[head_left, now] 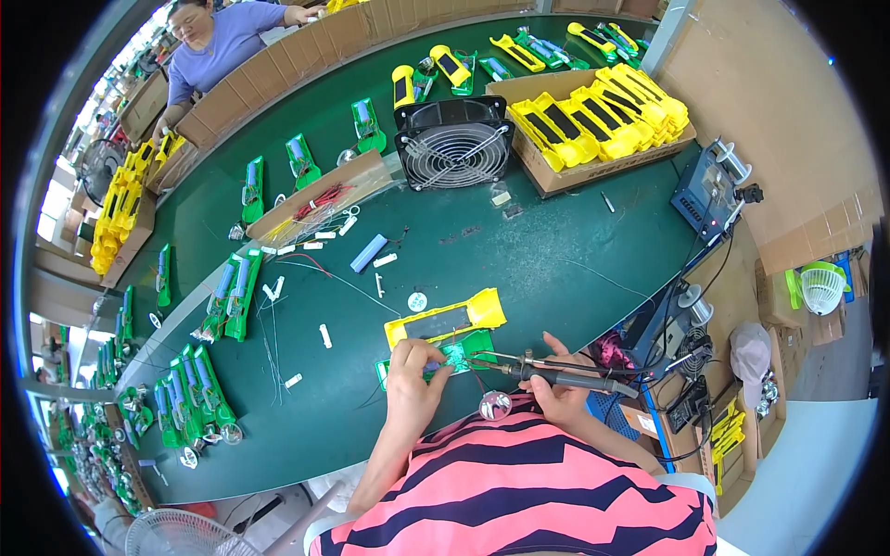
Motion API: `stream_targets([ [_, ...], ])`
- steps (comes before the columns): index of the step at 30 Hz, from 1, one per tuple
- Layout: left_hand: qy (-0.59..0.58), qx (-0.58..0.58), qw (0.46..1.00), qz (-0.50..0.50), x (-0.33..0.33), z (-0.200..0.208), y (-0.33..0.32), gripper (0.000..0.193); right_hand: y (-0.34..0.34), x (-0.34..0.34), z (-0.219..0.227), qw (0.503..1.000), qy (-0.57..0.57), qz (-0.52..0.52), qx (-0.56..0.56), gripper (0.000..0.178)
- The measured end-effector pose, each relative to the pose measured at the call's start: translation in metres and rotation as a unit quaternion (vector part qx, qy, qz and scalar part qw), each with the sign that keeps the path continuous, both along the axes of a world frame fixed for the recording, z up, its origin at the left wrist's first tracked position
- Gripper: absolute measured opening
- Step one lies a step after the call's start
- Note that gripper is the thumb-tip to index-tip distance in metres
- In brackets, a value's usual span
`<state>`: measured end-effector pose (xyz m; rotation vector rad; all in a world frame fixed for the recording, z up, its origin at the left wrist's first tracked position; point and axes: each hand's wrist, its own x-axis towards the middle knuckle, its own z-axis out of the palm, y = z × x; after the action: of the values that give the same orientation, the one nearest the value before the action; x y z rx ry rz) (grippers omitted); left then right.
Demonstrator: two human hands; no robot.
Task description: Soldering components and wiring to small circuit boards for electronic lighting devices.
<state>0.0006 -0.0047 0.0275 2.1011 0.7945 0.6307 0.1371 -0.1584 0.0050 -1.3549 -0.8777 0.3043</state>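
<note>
A green plastic lamp housing (478,345) with a small circuit board (455,356) lies in front of me near the table's edge. My left hand (413,378) is closed over the housing's left part, fingertips pinched beside the board; whatever they pinch is too small to make out. My right hand (560,382) grips a soldering iron (586,379) by its dark handle. A thin metal rod runs alongside its shaft, and the tip points at the board. Just beyond lies a yellow housing half (447,319). A shiny round reflector (495,405) sits near my body.
A metal-grilled fan (454,153) stands ahead, beside a cardboard box (593,170) of yellow housings. Green housings with blue cells (195,394) line the left. A loose blue battery cell (369,253) lies mid-table. At right stands a soldering station (702,196). Another person (227,42) works beyond a cardboard barrier.
</note>
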Motion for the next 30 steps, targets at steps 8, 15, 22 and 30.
stream_targets([
  [8,0.322,0.26,0.906,0.086,-0.064,0.01,-0.003,0.029,0.001,0.002,0.001,0.999,-0.033,0.019,-0.019,0.017],
  [15,0.076,0.37,0.926,0.029,-0.031,0.032,0.004,0.03,0.004,0.008,0.005,0.997,-0.075,0.015,-0.024,0.013],
  [22,0.001,0.259,0.962,-0.092,-0.015,0.0,-0.003,0.024,0.003,0.008,0.009,0.998,-0.051,-0.005,-0.022,0.011],
  [30,0.051,0.282,0.953,-0.099,-0.01,0.005,-0.003,0.017,0.003,0.007,0.004,0.999,-0.022,-0.011,-0.027,0.009],
])
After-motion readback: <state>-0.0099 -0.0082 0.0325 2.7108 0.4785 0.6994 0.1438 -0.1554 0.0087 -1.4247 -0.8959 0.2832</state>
